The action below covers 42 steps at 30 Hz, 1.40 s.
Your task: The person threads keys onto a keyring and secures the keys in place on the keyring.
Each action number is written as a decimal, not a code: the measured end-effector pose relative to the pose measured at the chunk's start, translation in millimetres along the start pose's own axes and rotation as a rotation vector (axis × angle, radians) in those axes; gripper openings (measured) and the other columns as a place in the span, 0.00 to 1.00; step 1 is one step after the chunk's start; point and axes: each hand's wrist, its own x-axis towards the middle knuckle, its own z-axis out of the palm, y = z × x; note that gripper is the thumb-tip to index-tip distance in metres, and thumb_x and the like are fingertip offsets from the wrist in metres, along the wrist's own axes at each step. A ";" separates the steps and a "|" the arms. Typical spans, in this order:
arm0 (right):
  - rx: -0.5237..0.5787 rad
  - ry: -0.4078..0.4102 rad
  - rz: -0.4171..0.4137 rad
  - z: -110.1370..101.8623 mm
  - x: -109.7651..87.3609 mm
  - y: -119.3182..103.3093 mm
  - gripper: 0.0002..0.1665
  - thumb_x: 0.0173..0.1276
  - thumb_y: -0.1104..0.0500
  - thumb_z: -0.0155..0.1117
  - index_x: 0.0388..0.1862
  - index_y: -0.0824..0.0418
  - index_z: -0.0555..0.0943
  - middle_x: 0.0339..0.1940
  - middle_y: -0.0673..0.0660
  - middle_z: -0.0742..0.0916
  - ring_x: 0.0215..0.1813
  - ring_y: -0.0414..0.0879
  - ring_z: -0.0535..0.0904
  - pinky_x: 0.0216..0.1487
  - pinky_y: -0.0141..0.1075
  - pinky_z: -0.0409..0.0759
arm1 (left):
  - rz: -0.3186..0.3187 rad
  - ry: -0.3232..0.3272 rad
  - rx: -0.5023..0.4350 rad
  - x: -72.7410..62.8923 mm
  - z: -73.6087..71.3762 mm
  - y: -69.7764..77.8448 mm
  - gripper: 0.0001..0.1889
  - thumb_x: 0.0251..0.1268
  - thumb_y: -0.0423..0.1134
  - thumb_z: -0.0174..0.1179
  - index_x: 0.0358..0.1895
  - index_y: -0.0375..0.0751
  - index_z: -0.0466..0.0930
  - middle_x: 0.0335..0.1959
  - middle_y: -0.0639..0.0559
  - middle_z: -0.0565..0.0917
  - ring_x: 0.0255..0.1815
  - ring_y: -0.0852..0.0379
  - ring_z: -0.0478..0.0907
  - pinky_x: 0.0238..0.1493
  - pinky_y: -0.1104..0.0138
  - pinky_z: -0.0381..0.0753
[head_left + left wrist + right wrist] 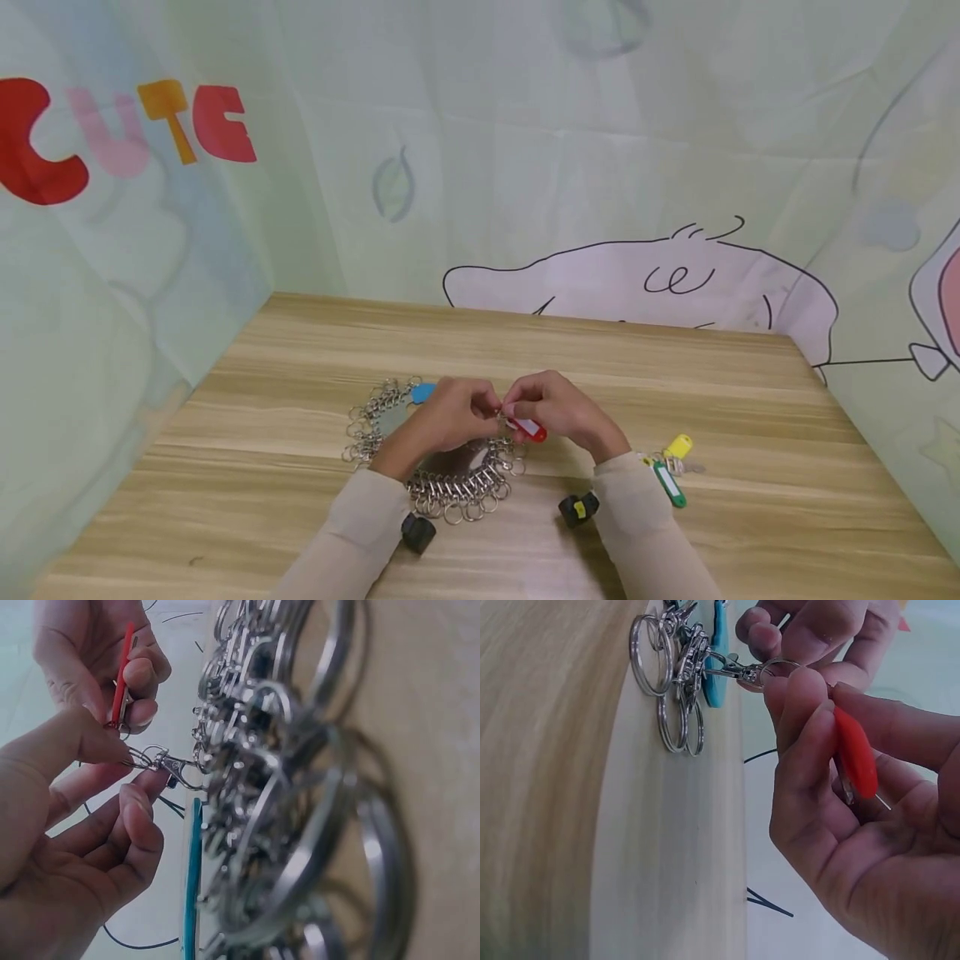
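Near the centre of the head view, the left hand (452, 417) pinches a split ring (781, 661) on a metal clasp (740, 671), seemingly to steady it, while the right hand (553, 407) pinches the red tag (532, 430) close by, likely for control. The circle of clasps and rings (452, 489) lies beneath on the counter (315, 350), apparently within easy reach.

A booth-like space: cartoon-printed cloth (510, 183) (visibly creased) borders a wood-grain table (247, 417) on three sides.

Red tag (532, 430), wood-grained table (247, 417)
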 end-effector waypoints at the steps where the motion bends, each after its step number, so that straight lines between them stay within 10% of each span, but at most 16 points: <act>1: -0.005 0.005 -0.004 -0.3 -0.2 0.1 0.05 0.72 0.70 0.60 0.39 0.69 0.83 0.33 0.64 0.86 0.31 0.54 0.83 0.32 0.38 0.80 | -0.001 0.000 -0.002 -0.1 -0.3 0.2 0.06 0.55 0.31 0.71 0.33 0.45 0.84 0.28 0.60 0.84 0.31 0.61 0.81 0.35 0.65 0.81; 30: -0.072 0.016 -0.019 1.3 4.4 3.7 0.06 0.70 0.71 0.59 0.38 0.67 0.83 0.32 0.58 0.86 0.34 0.51 0.80 0.35 0.39 0.78 | -0.013 0.021 -0.019 1.1 -0.1 -1.5 0.07 0.54 0.33 0.72 0.32 0.44 0.82 0.27 0.58 0.83 0.28 0.59 0.79 0.28 0.65 0.79; 42: -0.065 0.030 -0.012 -0.2 2.8 3.4 0.04 0.72 0.68 0.60 0.38 0.66 0.82 0.35 0.58 0.87 0.36 0.49 0.80 0.38 0.40 0.80 | -0.001 -0.045 -0.004 -2.2 -8.1 -3.9 0.15 0.59 0.43 0.74 0.48 0.46 0.85 0.37 0.57 0.85 0.35 0.58 0.79 0.36 0.62 0.80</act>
